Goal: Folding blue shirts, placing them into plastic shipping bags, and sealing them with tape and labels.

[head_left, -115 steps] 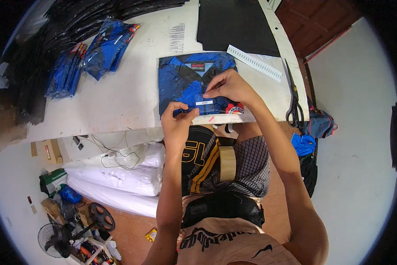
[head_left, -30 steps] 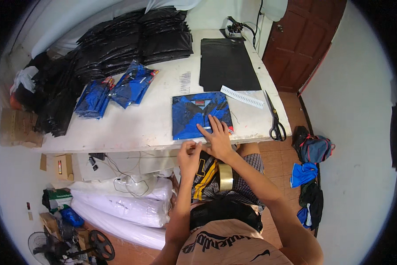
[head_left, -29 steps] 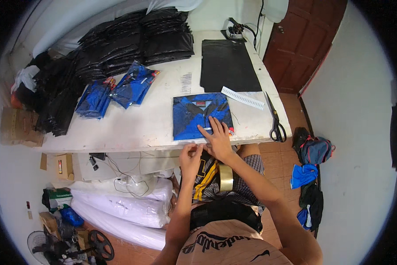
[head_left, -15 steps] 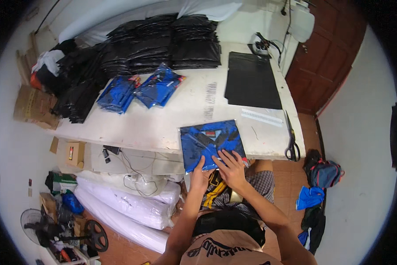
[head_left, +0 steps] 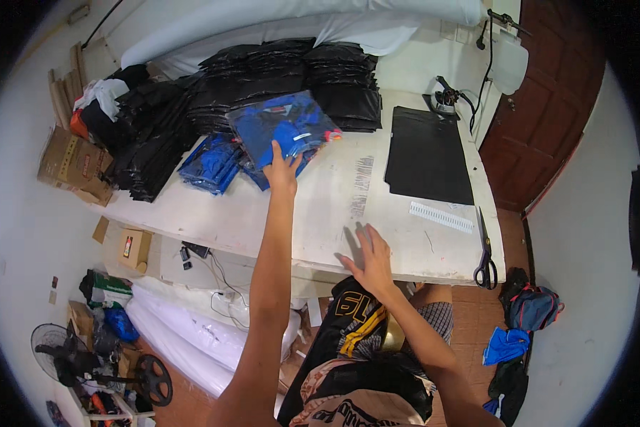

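Observation:
At the back of the table, my left hand grips the near edge of a folded blue shirt in a clear plastic bag. The thumb or a finger lies along the bag's face. That bag is above a pile of bagged blue shirts, partly hiding it. Just left of it lies another pile of bagged blue shirts. Near the table's front edge, my right hand is held with fingers apart and nothing in them.
Stacks of black plastic packages line the back of the white table. On the right are a black sheet, a label strip and black-handled scissors. Wrapped white rolls and a fan stand below, left.
My left hand has carried the bagged blue shirt from the table's front edge to the pile at the back left. My right hand has let go of it and spread its fingers.

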`<control>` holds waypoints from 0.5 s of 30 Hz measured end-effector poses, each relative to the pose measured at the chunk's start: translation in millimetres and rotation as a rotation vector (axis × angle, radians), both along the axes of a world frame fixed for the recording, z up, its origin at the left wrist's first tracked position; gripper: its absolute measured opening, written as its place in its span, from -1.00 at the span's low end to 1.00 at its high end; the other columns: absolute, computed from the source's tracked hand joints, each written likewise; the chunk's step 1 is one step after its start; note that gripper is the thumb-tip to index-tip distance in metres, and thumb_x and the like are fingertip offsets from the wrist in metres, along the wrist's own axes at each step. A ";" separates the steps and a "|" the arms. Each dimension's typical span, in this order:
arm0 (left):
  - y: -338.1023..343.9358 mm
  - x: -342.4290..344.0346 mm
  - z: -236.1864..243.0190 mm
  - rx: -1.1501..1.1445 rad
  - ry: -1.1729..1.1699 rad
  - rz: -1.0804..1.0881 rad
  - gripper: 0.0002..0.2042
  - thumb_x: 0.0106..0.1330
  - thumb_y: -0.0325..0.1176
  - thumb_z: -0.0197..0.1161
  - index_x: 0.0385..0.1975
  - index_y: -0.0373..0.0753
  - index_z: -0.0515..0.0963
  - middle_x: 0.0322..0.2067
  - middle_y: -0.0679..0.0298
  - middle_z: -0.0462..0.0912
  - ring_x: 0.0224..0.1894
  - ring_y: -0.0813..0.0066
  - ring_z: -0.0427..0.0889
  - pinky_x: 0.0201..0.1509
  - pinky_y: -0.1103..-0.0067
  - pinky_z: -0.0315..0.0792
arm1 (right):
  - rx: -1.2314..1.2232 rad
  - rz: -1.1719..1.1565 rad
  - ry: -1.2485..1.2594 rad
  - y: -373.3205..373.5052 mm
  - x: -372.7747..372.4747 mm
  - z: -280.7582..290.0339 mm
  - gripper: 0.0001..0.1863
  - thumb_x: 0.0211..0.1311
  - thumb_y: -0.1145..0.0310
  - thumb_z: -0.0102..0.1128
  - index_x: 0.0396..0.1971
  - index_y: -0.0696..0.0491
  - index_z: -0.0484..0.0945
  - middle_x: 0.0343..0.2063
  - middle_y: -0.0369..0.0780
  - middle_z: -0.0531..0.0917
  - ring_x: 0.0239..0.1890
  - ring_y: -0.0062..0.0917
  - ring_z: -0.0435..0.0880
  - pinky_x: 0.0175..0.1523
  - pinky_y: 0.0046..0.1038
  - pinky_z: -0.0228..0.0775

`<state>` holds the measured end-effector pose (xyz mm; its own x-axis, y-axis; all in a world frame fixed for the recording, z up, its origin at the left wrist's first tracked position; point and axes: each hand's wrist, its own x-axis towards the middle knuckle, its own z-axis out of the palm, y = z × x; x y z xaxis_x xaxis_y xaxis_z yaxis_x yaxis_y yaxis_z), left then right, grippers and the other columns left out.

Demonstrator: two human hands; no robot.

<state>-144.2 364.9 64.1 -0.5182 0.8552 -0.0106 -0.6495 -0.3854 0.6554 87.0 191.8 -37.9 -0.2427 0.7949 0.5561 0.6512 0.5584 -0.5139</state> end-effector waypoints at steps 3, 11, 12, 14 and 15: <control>15.2 -75.2 -97.4 -0.412 0.132 0.021 -0.61 0.28 -0.09 0.32 -0.16 -0.30 0.45 -0.19 0.12 0.55 -0.19 0.21 0.63 -0.19 0.21 0.60 | -0.048 -0.002 -0.194 18.5 -49.3 -10.8 -0.31 0.14 -0.06 0.25 0.14 0.13 0.44 0.21 0.10 0.33 0.27 0.00 0.24 0.31 -0.02 0.02; -20.8 -122.5 -108.1 -0.685 1.411 0.832 -0.85 0.13 -0.38 0.27 -0.31 -0.24 0.59 -0.01 0.04 0.49 0.07 -0.01 0.46 0.01 0.22 0.41 | -0.020 -0.065 -0.311 72.5 -63.1 -21.0 -0.25 0.17 -0.19 0.11 0.15 0.15 0.42 0.23 0.13 0.31 0.31 0.02 0.18 0.34 0.05 -0.04; -21.3 -144.5 -97.0 -0.704 1.597 0.864 -0.81 0.11 -0.38 0.25 -0.27 -0.21 0.61 0.13 -0.01 0.43 0.17 -0.06 0.38 0.05 0.18 0.35 | -0.018 -0.095 -0.334 74.6 -67.5 -19.3 -0.24 0.18 -0.19 0.10 0.17 0.15 0.41 0.24 0.14 0.29 0.32 0.03 0.16 0.34 0.06 -0.05; -21.6 -202.2 -83.8 -0.733 1.987 0.970 -0.74 0.15 -0.32 0.21 -0.17 -0.19 0.63 0.27 -0.04 0.29 0.25 -0.10 0.29 0.17 0.04 0.27 | -0.050 -0.068 -0.323 71.4 -77.6 -13.9 -0.22 0.17 -0.18 0.11 0.19 0.15 0.37 0.25 0.16 0.27 0.33 0.06 0.14 0.35 0.08 -0.07; -17.8 -212.1 -77.8 -0.719 1.996 0.954 -0.74 0.15 -0.32 0.21 -0.17 -0.19 0.63 0.27 -0.04 0.29 0.25 -0.10 0.29 0.17 0.04 0.27 | -0.058 -0.061 -0.315 71.9 -73.7 -14.4 -0.22 0.17 -0.18 0.11 0.18 0.15 0.37 0.25 0.16 0.27 0.33 0.06 0.14 0.35 0.09 -0.07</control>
<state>-356.3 347.1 -13.6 -0.3703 0.5436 0.7533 0.8974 0.4187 0.1390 13.4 263.7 -52.4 -0.3462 0.8416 0.4145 0.8148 0.4887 -0.3117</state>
